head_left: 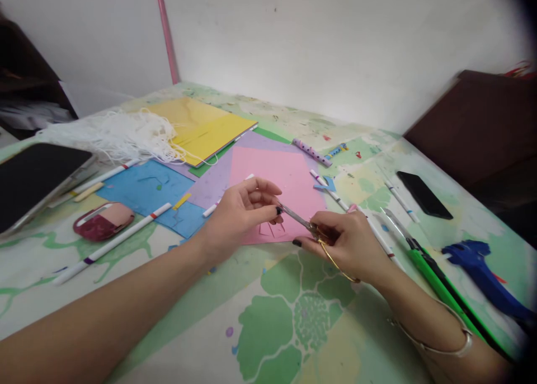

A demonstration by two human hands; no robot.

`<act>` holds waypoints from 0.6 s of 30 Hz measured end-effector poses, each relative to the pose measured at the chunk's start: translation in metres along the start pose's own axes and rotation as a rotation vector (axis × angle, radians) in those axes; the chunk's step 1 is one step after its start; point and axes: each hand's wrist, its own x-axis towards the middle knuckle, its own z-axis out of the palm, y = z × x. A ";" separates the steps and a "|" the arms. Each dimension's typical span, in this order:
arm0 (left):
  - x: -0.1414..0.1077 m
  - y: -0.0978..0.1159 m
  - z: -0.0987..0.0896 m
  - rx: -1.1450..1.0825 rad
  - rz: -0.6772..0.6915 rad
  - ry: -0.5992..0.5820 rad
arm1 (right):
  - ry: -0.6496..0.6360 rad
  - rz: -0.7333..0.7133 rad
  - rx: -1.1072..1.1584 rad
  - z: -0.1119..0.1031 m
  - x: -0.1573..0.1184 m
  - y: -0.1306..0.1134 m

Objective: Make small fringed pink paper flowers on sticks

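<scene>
My right hand (346, 241) holds a small pair of scissors (302, 221) with gold-coloured handles, its blades pointing left. At the blade tips is my left hand (247, 207), thumb and fingers curled together; whatever they pinch, if anything, is too small to make out. Beneath both hands lies a pink sheet (268, 171) with thin dark strips or lines near its front edge. A purple sheet (213, 179) shows under the pink one.
White markers (117, 241), a green cutter (444, 283), a blue glue gun (482, 272) and a black phone (423, 195) lie around. White string (113, 132), yellow sheets (210, 123), blue sheets (146, 188) and a dark tablet (39, 177) are at the left.
</scene>
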 end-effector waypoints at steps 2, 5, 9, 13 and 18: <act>0.000 -0.001 -0.001 0.019 0.011 -0.020 | 0.024 -0.045 -0.049 0.000 0.000 0.001; 0.000 0.000 -0.001 0.062 0.012 -0.028 | 0.067 -0.091 -0.126 0.001 0.000 0.004; 0.001 0.002 0.000 0.104 0.012 -0.032 | 0.109 -0.125 -0.220 0.000 -0.001 0.007; 0.001 0.002 0.001 0.133 0.013 -0.031 | 0.116 -0.140 -0.246 0.000 -0.002 0.007; -0.001 0.002 0.000 0.152 0.021 -0.040 | 0.113 -0.150 -0.265 0.000 -0.002 0.007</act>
